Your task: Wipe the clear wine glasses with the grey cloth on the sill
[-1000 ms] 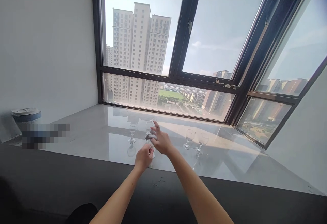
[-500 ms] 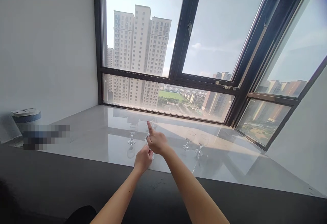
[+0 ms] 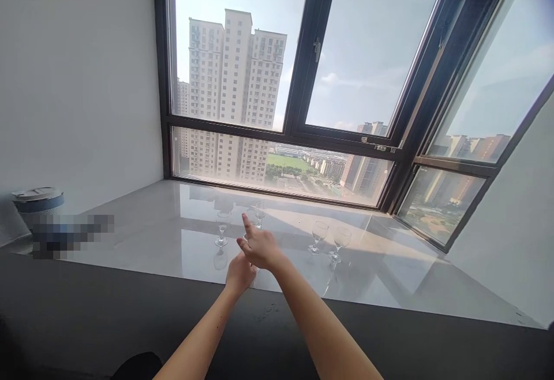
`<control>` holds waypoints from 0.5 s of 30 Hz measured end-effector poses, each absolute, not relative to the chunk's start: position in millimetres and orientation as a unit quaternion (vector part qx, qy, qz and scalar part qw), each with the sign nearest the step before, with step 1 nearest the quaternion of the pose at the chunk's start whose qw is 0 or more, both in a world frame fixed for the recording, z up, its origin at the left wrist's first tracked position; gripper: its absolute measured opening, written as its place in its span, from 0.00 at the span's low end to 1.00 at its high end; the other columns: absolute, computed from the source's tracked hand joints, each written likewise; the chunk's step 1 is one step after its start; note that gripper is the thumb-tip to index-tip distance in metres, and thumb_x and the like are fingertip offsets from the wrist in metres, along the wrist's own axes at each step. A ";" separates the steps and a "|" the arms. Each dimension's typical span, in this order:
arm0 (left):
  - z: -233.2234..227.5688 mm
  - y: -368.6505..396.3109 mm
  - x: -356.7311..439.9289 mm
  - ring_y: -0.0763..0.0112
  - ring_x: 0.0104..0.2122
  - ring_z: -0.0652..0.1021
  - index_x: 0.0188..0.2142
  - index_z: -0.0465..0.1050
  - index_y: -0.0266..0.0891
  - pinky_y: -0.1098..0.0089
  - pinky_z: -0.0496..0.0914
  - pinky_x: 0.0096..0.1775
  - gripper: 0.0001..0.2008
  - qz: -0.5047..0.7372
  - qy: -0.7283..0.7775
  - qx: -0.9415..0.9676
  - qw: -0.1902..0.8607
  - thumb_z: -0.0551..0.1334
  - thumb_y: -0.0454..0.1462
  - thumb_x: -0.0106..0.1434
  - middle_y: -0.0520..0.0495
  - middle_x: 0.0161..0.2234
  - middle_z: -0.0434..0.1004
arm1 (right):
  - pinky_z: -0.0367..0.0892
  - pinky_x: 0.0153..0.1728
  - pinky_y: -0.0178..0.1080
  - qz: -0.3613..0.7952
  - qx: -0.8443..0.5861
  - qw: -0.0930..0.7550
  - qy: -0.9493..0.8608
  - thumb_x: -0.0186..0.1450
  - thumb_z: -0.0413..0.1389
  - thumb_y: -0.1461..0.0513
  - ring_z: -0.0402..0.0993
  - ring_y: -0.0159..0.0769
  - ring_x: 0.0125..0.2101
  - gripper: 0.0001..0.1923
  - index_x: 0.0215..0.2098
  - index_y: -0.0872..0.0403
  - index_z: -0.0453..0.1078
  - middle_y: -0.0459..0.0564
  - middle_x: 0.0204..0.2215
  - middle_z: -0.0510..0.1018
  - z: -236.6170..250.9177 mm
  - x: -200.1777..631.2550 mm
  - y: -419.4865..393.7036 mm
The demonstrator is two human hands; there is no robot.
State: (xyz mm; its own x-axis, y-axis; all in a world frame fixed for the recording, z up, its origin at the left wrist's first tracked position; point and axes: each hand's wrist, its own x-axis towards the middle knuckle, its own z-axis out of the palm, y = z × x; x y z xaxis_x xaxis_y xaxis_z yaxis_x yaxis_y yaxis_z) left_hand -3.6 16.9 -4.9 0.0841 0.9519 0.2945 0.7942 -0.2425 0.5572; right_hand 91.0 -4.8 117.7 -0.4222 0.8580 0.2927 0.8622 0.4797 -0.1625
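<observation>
My left hand [image 3: 240,274] is closed low over the front edge of the pale ledge, its fingers around the lower part of a stemmed glass mostly hidden by my hands. A sliver of clear glass shows below my fingers. Above and partly in front, my right hand [image 3: 260,248] curls around that glass's upper part, index finger stretched upward and thumb to the left. Just left stands an upright stemmed glass [image 3: 222,231]. Another glass [image 3: 259,211] stands behind my right hand. To the right are two more stemmed glasses [image 3: 319,233] [image 3: 341,239], both upright.
The glossy ledge [image 3: 142,235] runs below a dark-framed window [image 3: 277,133], its front edge close to my wrists. A lidded bucket [image 3: 38,201] stands at the far left, beside a blurred patch. Walls bound both sides.
My right hand has moved slightly down and left, its thumb now showing further out to the left. More of the glass behind it is visible. The view has shifted slightly.
</observation>
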 end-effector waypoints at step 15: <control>-5.8 22.3 -2.4 0.59 0.43 0.76 0.50 0.70 0.38 0.68 0.65 0.42 0.17 0.271 0.613 0.727 0.151 0.53 0.33 0.62 0.38 0.46 0.77 | 0.63 0.40 0.45 -0.039 -0.512 0.168 -0.841 0.67 0.37 0.42 0.71 0.47 0.46 0.39 0.69 0.46 0.27 0.56 0.65 0.53 113.4 87.4 -2.7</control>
